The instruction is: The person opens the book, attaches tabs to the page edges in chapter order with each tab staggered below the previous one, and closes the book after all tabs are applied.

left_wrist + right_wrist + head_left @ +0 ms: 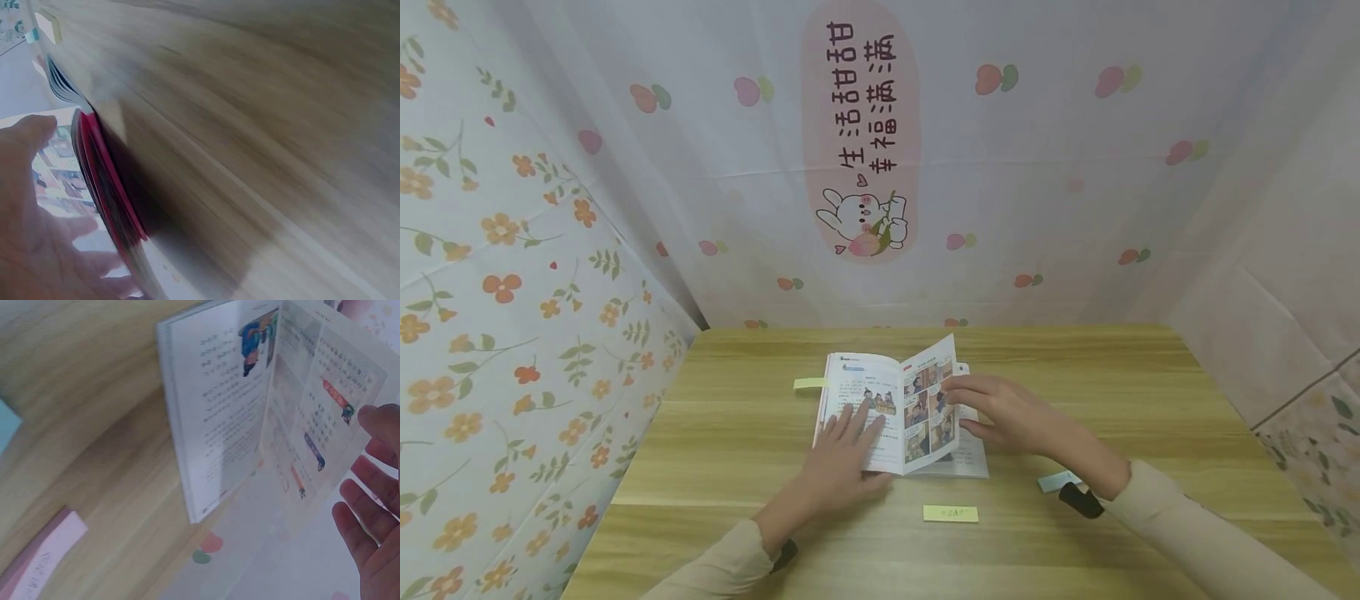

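My right fingers (975,384) pinch a page (928,408), seemingly mid-turn and needing laying flat; left fingers (857,424) spread on the book (973,463).

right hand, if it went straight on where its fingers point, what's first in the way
The right hand would meet the raised white paper page with coloured comic panels, which it already pinches; depth beyond is hard to judge.

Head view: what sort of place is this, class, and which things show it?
Probably an indoor reading or study spot: an open book lies on a wood-grain table, with patterned hangings rising behind it.
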{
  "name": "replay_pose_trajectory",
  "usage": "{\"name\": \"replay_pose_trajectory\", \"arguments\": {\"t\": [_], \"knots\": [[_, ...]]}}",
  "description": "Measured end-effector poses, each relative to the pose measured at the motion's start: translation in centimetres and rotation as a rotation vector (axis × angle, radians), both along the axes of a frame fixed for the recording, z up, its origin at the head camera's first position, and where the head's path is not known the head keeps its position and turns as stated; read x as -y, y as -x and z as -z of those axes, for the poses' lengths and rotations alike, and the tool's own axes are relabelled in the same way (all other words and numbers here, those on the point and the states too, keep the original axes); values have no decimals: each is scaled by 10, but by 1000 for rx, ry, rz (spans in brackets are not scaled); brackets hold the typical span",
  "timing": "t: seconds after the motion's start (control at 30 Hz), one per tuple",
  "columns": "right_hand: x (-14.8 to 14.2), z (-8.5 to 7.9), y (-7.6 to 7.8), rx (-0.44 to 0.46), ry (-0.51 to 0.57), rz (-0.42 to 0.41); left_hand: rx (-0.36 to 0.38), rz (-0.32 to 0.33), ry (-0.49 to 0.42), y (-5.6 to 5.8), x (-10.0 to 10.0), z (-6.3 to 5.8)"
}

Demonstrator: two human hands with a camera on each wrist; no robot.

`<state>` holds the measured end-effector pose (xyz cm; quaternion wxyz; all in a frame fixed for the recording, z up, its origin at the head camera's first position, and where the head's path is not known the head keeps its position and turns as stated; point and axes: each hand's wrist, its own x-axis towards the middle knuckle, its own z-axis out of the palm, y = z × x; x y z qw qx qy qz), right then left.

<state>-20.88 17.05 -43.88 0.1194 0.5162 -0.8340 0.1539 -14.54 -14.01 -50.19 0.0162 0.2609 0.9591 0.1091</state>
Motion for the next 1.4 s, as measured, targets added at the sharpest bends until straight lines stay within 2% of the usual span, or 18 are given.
{"name": "replay_pose_trajectory", "arguments": {"t": [0.17, 0.33, 0.53, 0.83, 1.0, 1.2, 1.3, 1.4], "knots": [[5, -3, 2, -10, -10, 5, -16, -37, -43, 4, -21, 3], [10, -4, 4, -26, 8, -11, -71, -71, -47, 8, -39, 5], [12, -4, 5, -29, 33, -37, -110, -105, -26, 9, -46, 4], [-5, -9, -1, 20, 93, 33, -169, -140, -83, 9, -35, -5], [-18, -7, -6, 40, 50, 67, -238, -154, -135, 9, -24, -11], [-29, 10, -13, 140, -92, 108, -325, -121, -244, 11, -8, -18], [-30, 20, -16, 185, -133, 112, -344, -111, -276, 10, 0, -19], [-28, 30, -20, 218, -163, 118, -336, -128, -265, 10, 7, -18]]}}
